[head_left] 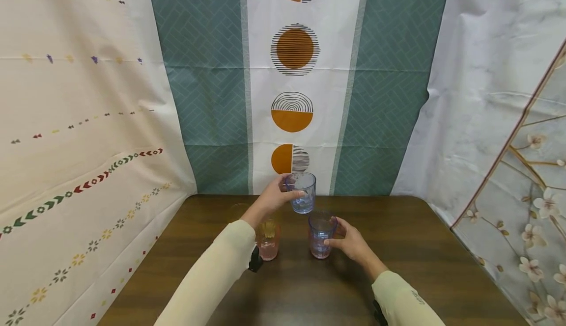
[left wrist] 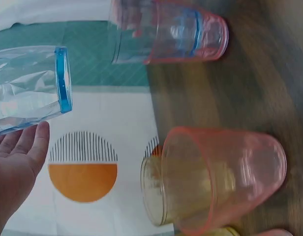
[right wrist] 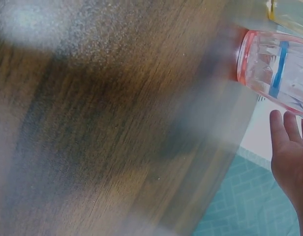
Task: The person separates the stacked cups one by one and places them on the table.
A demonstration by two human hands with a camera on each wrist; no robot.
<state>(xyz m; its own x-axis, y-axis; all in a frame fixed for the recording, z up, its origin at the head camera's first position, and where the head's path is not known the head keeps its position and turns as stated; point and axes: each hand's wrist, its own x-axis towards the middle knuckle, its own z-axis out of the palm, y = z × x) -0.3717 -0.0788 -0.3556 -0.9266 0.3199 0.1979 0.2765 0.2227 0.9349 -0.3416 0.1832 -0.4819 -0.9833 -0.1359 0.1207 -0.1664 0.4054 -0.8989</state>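
Note:
My left hand (head_left: 275, 196) holds a clear blue tumbler (head_left: 305, 201) raised above the table, thumb in front and fingers behind. Lower and to its right, a stack of nested tumblers (head_left: 322, 240) stands upright on the table. The left wrist view shows that stack's pink outer tumbler (left wrist: 220, 37) with a blue base inside. My right hand (head_left: 351, 241) grips the stack from its right side, its thumb across the front. Beside my left forearm stands a pink tumbler (left wrist: 250, 167) with a yellow tumbler (left wrist: 152, 191) nested in it; the sleeve partly covers them in the head view.
More yellow and pink rims show at the bottom edge of the left wrist view. The brown wooden table (head_left: 398, 267) meets a green and white patterned cloth (head_left: 212, 120) at the back. Patterned cloths hang at both sides.

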